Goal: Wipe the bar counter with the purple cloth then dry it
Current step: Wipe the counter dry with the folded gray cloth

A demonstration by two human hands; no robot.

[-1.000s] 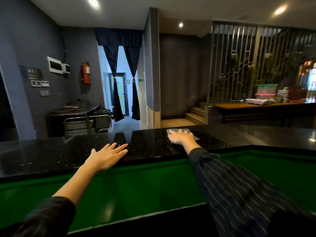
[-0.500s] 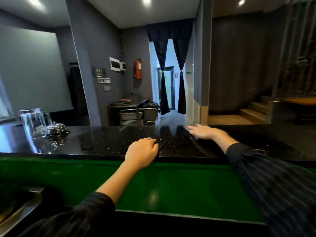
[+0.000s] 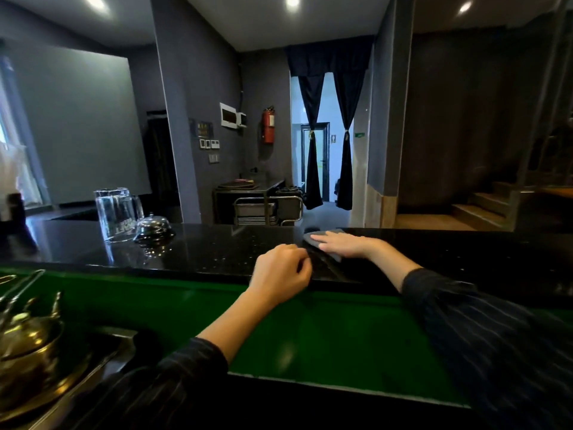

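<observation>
The bar counter (image 3: pixel 217 249) is a glossy black speckled stone top above a green front panel. My right hand (image 3: pixel 344 243) lies flat, palm down, on a greyish-purple cloth (image 3: pixel 313 238) near the counter's far edge; only the cloth's left edge and far corner show. My left hand (image 3: pixel 280 271) rests at the counter's near edge, just left of the right hand, with its fingers curled in and nothing visible inside them.
An upturned glass jug (image 3: pixel 115 214) and a metal call bell (image 3: pixel 153 227) stand on the counter to the left. A brass pot (image 3: pixel 28 339) sits in a sink at lower left. A steel trolley (image 3: pixel 268 209) and curtained doorway lie beyond.
The view has swung left, bringing the jug and bell into sight. My right hand has slid the cloth leftward along the counter. My left hand has curled its fingers from flat.
</observation>
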